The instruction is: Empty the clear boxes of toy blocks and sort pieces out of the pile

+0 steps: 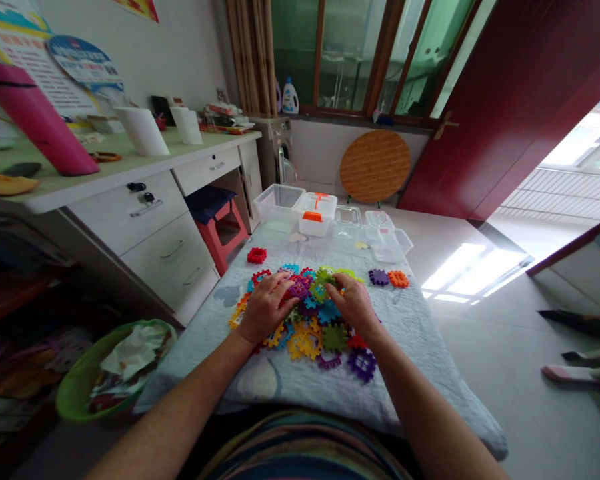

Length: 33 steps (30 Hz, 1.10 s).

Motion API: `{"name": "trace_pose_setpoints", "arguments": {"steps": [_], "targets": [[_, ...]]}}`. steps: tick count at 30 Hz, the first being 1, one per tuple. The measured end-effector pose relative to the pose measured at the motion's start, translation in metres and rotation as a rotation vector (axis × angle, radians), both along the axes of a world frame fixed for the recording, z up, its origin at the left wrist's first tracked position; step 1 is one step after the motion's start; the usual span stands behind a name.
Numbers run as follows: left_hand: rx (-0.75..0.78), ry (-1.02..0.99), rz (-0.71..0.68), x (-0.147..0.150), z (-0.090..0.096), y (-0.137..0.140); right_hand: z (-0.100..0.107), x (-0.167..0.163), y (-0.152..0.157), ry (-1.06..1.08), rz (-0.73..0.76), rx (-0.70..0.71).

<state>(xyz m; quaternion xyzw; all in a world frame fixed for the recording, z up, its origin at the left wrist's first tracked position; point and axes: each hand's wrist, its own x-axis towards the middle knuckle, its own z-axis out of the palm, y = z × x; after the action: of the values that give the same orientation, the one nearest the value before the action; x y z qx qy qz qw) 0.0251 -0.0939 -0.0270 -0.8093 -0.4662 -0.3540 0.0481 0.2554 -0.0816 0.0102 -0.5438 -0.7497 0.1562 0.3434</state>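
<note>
Midway between the counter's point(405, 360) near and far edges, a pile of colored pieces point(313, 310) lies under and between both hands: left hand point(266, 301) loosely open, right hand point(354, 301) at a green piece point(325, 274), grip unclear.

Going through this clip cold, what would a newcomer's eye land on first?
Probably the heap of bright, notched plastic pieces on the pale blue cloth, with the left hand and right hand at its two sides. Next, likely the big dark-red door at upper right, and the tall pink cylinder on the desk at the left.
</note>
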Motion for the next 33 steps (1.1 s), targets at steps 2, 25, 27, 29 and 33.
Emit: {"name": "trace_pose_setpoints", "arguments": {"steps": [2,25,27,29,33], "targets": [[-0.003,-0.033,0.022,0.0,0.001,0.001,-0.002,0.005,0.003,-0.056,0.02,-0.021],[-0.502,-0.464,0.105,-0.063,-0.008,0.048,-0.011,0.076,0.062,-0.083,-0.045,-0.174],[-0.536,-0.508,0.114,-0.07,-0.011,0.048,-0.02,0.077,0.073,-0.097,-0.023,-0.191],[-0.585,-0.559,0.104,-0.076,-0.015,0.049,-0.029,0.074,0.079,-0.095,0.002,-0.204],[-0.668,-0.639,0.062,-0.079,-0.019,0.049,-0.04,0.065,0.08,-0.067,0.042,-0.239]]}}
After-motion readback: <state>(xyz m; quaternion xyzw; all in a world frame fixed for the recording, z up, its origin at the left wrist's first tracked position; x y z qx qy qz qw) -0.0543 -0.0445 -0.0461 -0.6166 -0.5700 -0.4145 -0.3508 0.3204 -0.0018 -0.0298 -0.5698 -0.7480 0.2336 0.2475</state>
